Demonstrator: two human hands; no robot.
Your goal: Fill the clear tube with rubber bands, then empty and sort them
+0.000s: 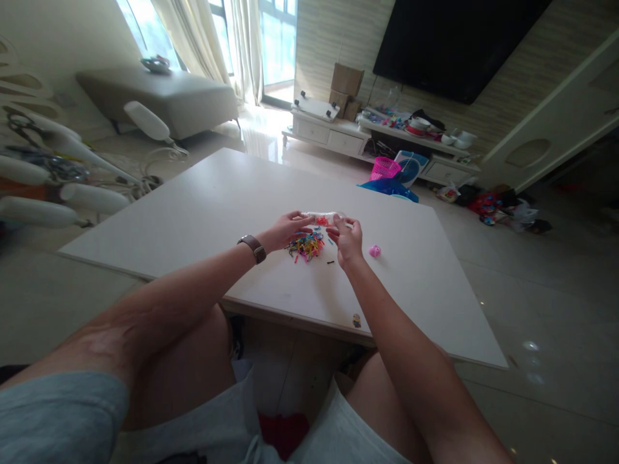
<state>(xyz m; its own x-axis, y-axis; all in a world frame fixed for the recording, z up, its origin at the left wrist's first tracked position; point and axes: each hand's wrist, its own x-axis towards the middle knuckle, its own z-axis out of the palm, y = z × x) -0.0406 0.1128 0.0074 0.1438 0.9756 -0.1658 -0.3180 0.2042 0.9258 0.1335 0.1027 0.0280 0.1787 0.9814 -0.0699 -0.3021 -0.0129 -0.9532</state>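
Between my two hands lies a clear plastic container (pixel 329 218), held sideways just above the table, with small red pieces inside. My left hand (pixel 289 230), with a watch on its wrist, grips the left end. At the other end, my right hand (pixel 348 240) has its thumb and fingers around the plastic. Below my left hand is a pile of small multicoloured pieces (pixel 305 248), too small to name for sure. A small black piece (pixel 330 262) lies apart from the pile. To the right of my right hand sits a small pink object (pixel 374 251).
The white table (pixel 411 290) has a small cartoon sticker (pixel 356 320) near its front edge. Beyond it stand a pink basket (pixel 385 168), a blue item (pixel 387 187) and a white TV cabinet (pixel 351 143). White lamp-like arms (pixel 94 198) are at the left.
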